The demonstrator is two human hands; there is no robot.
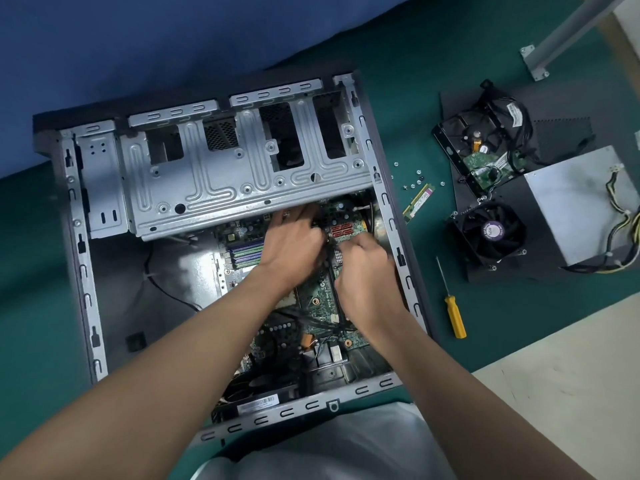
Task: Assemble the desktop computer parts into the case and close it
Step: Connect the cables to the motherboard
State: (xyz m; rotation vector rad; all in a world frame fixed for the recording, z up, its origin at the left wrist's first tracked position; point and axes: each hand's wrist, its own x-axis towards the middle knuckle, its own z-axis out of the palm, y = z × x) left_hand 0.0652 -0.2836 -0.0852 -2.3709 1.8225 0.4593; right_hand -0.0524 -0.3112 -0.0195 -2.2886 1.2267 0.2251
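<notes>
The open computer case (81, 244) lies on its side on a green mat, with the green motherboard (318, 296) inside and a metal drive cage (221, 174) across its upper half. Both my hands are inside the case, close together by the red ports (343, 231). My left hand (294, 237) reaches under the cage edge with its fingers bent down; their tips are hidden. My right hand (363, 271) is curled and pinches a black cable (333, 289) that runs down across the board.
To the right of the case lie a RAM stick (419, 200), several loose screws (414, 184) and a yellow screwdriver (455, 315). A hard drive (481, 147), a fan (491, 233) and a power supply (581, 202) rest on a black panel (557, 133). A white table leg (568, 29) stands beyond.
</notes>
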